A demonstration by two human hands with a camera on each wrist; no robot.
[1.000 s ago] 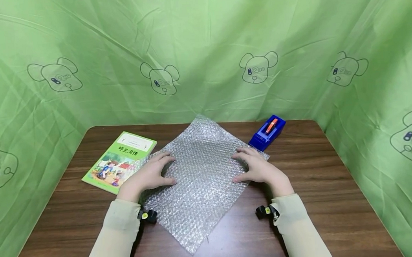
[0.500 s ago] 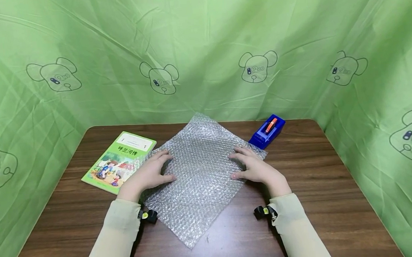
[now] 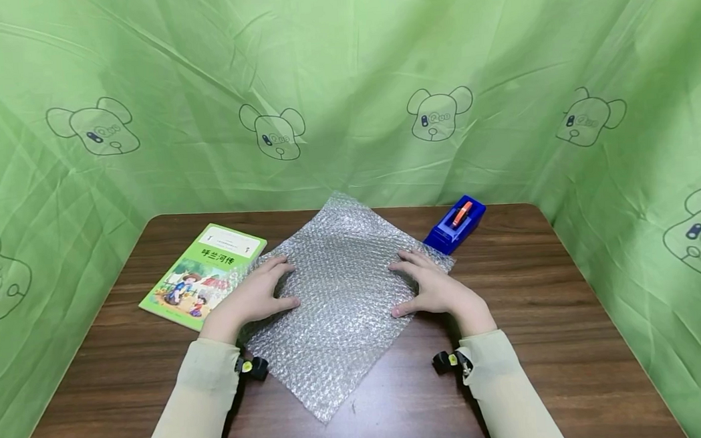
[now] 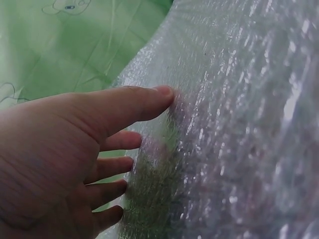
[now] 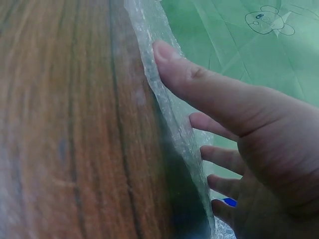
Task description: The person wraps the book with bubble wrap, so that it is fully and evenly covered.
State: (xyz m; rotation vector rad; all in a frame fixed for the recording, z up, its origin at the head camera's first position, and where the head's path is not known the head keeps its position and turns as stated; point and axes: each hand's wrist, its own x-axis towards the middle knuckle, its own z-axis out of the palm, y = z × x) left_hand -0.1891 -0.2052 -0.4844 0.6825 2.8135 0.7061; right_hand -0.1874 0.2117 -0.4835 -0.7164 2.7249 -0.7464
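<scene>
A sheet of bubble wrap (image 3: 343, 300) lies turned like a diamond in the middle of the table. Its left corner overlaps a green illustrated book (image 3: 217, 257). My left hand (image 3: 253, 295) touches the sheet's left side with fingers spread, thumb toward me. On the right side, my right hand (image 3: 439, 287) rests in the same way, fingers apart. In the left wrist view, the thumb tip meets the wrap (image 4: 234, 124). The right wrist view has the right thumb lying along the near edge of the wrap (image 5: 174, 119). Neither hand pinches the sheet.
A blue tape dispenser (image 3: 455, 226) with an orange wheel stands at the back right, beside the sheet's right corner. Green cloth (image 3: 348, 78) with printed bear heads hangs around the back and sides of the brown wooden table (image 3: 563, 340).
The sheet's near corner has shifted slightly away from me. My right hand has moved a little left, and its thumb has spread nearer to me. The left hand has stayed almost still.
</scene>
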